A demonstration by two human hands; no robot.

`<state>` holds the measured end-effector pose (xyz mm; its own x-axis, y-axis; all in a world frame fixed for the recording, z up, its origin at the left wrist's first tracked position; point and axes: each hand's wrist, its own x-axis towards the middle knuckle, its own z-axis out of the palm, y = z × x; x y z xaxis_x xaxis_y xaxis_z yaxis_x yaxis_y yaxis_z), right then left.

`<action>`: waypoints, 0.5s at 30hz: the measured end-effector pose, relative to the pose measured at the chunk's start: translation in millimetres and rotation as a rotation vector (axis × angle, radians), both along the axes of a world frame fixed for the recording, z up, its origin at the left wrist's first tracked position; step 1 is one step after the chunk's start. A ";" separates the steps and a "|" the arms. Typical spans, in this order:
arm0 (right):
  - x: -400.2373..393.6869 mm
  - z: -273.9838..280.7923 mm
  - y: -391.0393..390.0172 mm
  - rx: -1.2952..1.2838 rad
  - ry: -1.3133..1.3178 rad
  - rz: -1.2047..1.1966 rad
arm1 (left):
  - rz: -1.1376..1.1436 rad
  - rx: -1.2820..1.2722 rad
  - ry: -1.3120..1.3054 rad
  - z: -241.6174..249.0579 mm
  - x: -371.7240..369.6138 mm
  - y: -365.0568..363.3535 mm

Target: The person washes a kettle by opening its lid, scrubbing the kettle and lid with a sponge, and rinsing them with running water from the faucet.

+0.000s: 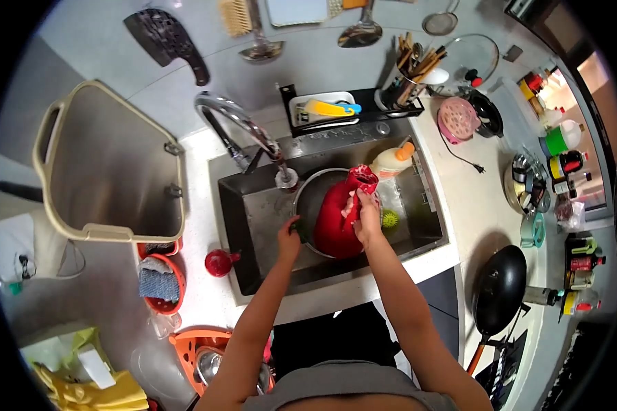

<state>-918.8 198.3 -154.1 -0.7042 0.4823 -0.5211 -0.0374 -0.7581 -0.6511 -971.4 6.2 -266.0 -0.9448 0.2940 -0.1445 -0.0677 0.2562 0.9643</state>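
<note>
A glossy red jug (336, 216) leans in a round metal basin (305, 194) inside the sink (257, 203), its open mouth tilted up. My right hand (365, 218) is closed around the handle just below the mouth. To the left of the jug, my left hand (289, 241) has its fingers curled at the basin's rim, with a dark green piece (299, 228) showing at the fingertips; I cannot tell what kind of thing it is. A round red lid (219, 262) rests on the counter left of the sink.
A chrome faucet (243, 130) arches over the sink's left side. An orange-capped bottle (393, 161) and a spiky green ball (390, 218) are right of the basin. A black wok (500, 291) stands at right; a beige-rimmed board (113, 171) leans at left.
</note>
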 end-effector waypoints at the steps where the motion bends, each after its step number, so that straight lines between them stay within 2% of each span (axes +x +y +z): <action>1: -5.8 4.2 -5.9 -0.035 0.002 0.018 | 0.039 -0.086 -0.074 0.0 -4.2 -8.8; 4: -22.1 -0.6 -25.1 -0.177 -0.003 -0.036 | 0.070 -0.133 -0.218 -2.2 -15.9 -25.0; 6: -29.5 -4.2 -29.3 -0.212 0.028 -0.051 | 0.123 -0.177 -0.219 -23.4 -27.3 -31.5; 10: -37.8 7.2 -28.5 -0.250 0.003 -0.128 | 0.059 -0.341 -0.358 11.7 -40.3 -34.0; 13: -32.9 16.0 -18.4 -0.313 -0.019 -0.186 | 0.114 -0.405 -0.085 47.5 -60.1 -33.0; 15: -27.5 10.0 -13.1 -0.366 0.051 -0.148 | 0.290 -0.120 0.445 48.4 -81.5 -25.6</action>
<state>-946.3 185.2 -144.1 -0.6701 0.3697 -0.6437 -0.1892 -0.9236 -0.3335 -1052.9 -19.4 -217.6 -0.9624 0.0184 0.2712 0.2559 0.3975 0.8812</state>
